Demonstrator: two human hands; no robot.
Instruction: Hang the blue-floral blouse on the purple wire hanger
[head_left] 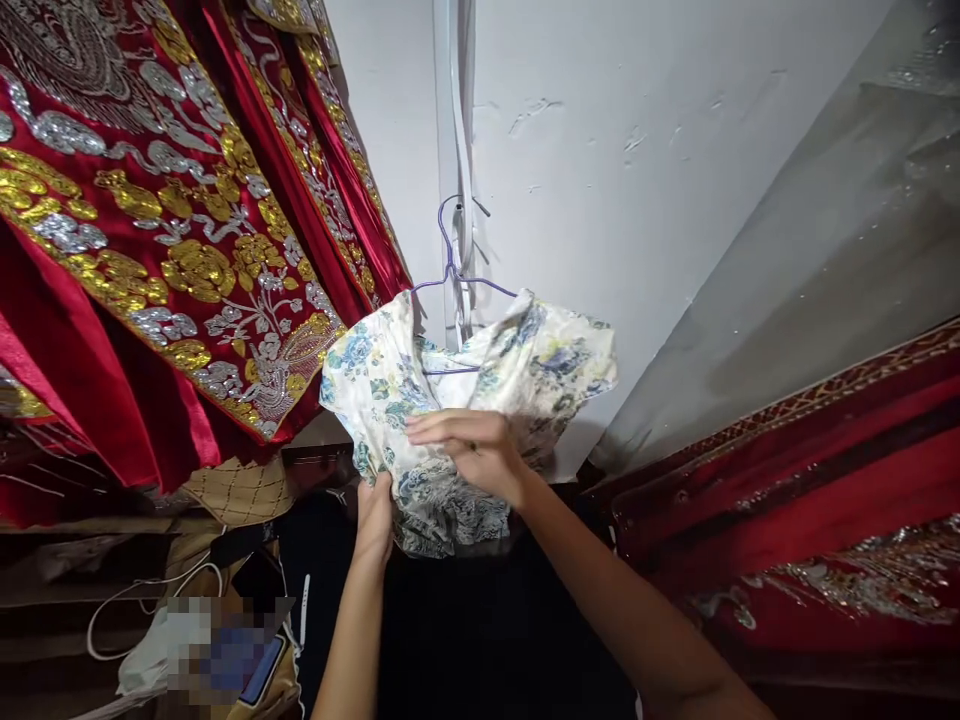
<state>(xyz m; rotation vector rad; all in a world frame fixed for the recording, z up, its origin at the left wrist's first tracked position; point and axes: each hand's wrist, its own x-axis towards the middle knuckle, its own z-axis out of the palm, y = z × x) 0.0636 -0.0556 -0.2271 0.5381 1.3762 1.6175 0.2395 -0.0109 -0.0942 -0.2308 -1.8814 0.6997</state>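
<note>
A white short-sleeved top (386, 395) with blue, green and yellow flowers hangs by its shoulders on a purple wire hanger (450, 270). The hanger's hook sits at a peg on the wall. At the top's left side seam, my left hand (375, 510) pinches the fabric, thumb in front and the other fingers hidden behind. My right hand (480, 450) rests across the chest of the top, its fingers stretched out to the left and holding nothing. Below the hands, the lower part of the top looks gathered and wrinkled.
Red garments with gold and silver sequins (199, 270) hang at the left, close to the top. Clear plastic (720, 360) covers another red garment (825, 540) on the right. A white cable (97, 620) and a phone (262, 670) lie at the lower left.
</note>
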